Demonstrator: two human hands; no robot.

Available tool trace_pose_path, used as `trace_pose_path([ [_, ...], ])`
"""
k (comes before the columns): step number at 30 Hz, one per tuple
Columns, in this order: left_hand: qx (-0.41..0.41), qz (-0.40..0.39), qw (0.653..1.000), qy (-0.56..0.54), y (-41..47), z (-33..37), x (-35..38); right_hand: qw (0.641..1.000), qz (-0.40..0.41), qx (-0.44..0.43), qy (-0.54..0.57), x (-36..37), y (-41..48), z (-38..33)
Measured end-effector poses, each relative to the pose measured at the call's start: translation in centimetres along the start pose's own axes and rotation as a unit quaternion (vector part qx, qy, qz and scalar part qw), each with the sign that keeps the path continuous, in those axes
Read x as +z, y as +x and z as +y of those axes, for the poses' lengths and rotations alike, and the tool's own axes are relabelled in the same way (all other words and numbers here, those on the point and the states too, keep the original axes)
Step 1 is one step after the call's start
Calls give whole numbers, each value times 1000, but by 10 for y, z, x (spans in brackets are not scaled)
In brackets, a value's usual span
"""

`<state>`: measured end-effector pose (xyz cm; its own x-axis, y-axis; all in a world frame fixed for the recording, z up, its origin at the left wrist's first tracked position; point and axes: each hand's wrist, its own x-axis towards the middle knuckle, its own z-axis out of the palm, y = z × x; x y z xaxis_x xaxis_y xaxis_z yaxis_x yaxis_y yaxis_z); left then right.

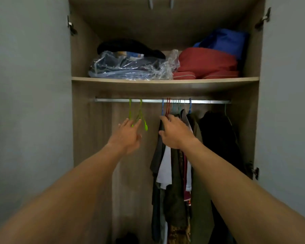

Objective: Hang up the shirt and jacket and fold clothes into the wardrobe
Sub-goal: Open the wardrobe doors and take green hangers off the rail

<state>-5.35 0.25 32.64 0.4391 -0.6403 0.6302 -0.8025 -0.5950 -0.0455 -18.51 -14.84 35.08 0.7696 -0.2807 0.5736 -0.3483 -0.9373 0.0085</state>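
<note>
Inside open wardrobe (79, 120), below shelf (165, 79): left hand (127, 136) raised, fingers (138, 122) straight, apart, tips at two bare green hangers (141, 113) on rail (113, 100); right hand (174, 132) against bunched hanging clothes (165, 164), fingers (165, 118) slightly bent, grip impossible to tell; dark jacket (217, 131) hangs further right; bagged clothes (128, 67) and red bundle (206, 62) lie on shelf.
</note>
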Motion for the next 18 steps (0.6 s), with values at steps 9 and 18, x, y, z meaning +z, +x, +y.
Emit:
trace_pose_path([
  [9,-32,60,997,43,116,-35,37,999,22,-34,9,43,123,26],
  [18,-48,63,993,83,206,-70,84,995,14,10,98,89,205,24],
])
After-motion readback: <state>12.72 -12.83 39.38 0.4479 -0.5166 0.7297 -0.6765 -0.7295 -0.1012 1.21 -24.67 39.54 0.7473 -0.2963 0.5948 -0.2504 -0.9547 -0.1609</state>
